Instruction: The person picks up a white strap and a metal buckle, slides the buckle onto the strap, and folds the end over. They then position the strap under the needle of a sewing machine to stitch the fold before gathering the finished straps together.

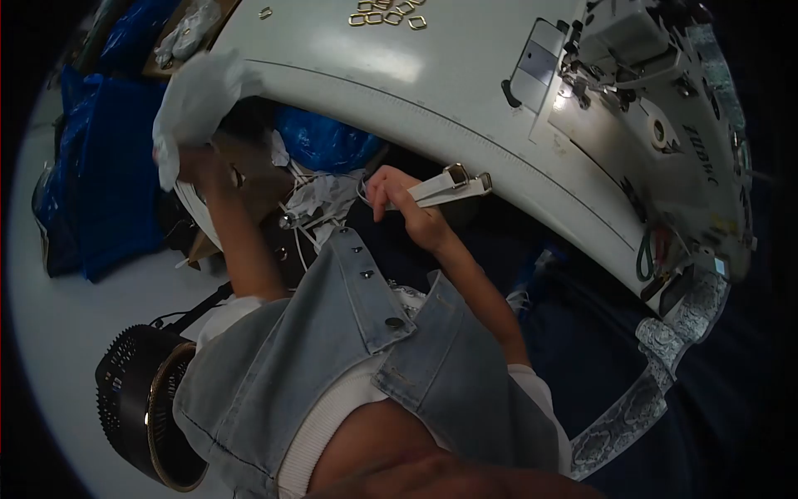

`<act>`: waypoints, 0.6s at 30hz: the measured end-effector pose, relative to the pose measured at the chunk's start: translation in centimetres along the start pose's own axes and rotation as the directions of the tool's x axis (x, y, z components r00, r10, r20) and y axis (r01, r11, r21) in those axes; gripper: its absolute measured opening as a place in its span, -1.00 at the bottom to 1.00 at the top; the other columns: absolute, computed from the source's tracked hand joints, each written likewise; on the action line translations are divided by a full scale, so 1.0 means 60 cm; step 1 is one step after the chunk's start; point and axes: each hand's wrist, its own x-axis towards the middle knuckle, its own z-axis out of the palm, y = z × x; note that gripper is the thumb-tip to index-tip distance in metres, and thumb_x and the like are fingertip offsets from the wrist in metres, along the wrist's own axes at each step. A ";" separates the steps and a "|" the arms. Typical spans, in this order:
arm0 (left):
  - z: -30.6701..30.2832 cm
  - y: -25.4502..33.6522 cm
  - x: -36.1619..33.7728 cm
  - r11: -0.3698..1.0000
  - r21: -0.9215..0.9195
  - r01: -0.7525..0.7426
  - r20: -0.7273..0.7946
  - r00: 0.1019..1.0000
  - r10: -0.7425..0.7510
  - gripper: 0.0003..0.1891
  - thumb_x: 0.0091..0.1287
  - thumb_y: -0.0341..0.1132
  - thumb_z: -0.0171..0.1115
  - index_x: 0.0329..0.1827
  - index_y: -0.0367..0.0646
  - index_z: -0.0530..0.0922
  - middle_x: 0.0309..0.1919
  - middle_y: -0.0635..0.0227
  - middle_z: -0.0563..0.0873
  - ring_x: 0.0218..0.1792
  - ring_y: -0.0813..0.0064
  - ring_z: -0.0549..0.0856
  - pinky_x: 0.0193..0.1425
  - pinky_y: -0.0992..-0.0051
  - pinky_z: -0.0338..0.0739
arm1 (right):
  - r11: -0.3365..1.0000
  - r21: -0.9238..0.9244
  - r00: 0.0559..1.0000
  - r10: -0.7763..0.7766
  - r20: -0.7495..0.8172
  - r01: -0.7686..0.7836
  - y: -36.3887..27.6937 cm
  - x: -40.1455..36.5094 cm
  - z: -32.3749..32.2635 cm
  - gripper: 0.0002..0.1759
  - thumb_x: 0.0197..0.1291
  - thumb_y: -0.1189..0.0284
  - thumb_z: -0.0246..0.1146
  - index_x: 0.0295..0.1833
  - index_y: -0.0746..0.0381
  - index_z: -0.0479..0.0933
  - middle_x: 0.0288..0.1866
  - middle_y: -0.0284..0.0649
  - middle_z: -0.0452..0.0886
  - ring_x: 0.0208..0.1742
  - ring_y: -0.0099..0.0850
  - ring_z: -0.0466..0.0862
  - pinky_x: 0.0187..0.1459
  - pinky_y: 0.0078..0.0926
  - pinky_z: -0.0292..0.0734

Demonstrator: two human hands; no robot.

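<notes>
My right hand [405,206] is closed around white straps [440,190] whose ends carry metal buckles [455,174], pointing out to the right over the table's front edge. On the left, my left hand [196,164] grips a crumpled, thin white plastic bag [204,100], blurred by motion. The bag hangs over the table's left corner and covers most of those fingers. Beneath and between my hands sits an open cardboard box [249,170] with white strips and scraps [324,200] spilling from it.
Gold rectangular rings [384,13] lie at the back of the white table [357,62]. A sewing machine [623,50] and a roll of tape [658,130] are on the right. Blue plastic bags [116,166] stand left, a black perforated bin [137,403] lower left. Snakeskin-patterned strips [623,420] hang right.
</notes>
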 end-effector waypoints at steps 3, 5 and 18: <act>-0.140 -0.190 -0.020 0.995 0.086 0.050 0.046 0.998 -0.054 -0.44 0.19 -0.22 0.24 0.19 -0.30 0.29 0.03 -0.06 0.50 0.01 0.21 0.57 0.03 0.28 0.51 | 0.927 0.372 0.998 0.038 0.040 -0.050 0.002 0.000 0.004 -0.58 0.36 0.24 -0.21 -0.50 0.26 0.29 -0.57 -0.28 0.29 -0.47 -0.49 0.34 -0.24 -0.57 0.29; -0.193 -0.244 -0.027 0.819 0.567 -0.086 0.547 0.782 -0.297 -0.39 0.14 -0.19 0.30 0.22 -0.25 0.32 0.06 -0.11 0.47 0.03 0.12 0.56 0.07 0.27 0.46 | 0.884 0.458 0.995 0.091 0.038 -0.098 0.001 -0.006 0.000 -0.59 0.35 0.25 -0.21 -0.51 0.24 0.27 -0.58 -0.30 0.26 -0.51 -0.50 0.29 -0.28 -0.56 0.27; 0.126 0.305 -0.219 0.831 0.041 0.555 0.964 -0.241 0.113 -0.70 0.15 -0.31 0.30 -0.12 -0.31 0.55 -0.28 0.33 0.66 -0.30 0.61 0.62 -0.22 0.63 0.50 | 0.745 0.629 0.940 0.336 -0.066 -0.222 -0.042 -0.085 0.010 -0.76 0.27 0.38 -0.02 -0.46 0.22 0.31 -0.55 -0.36 0.33 -0.54 -0.63 0.30 -0.45 -0.68 0.23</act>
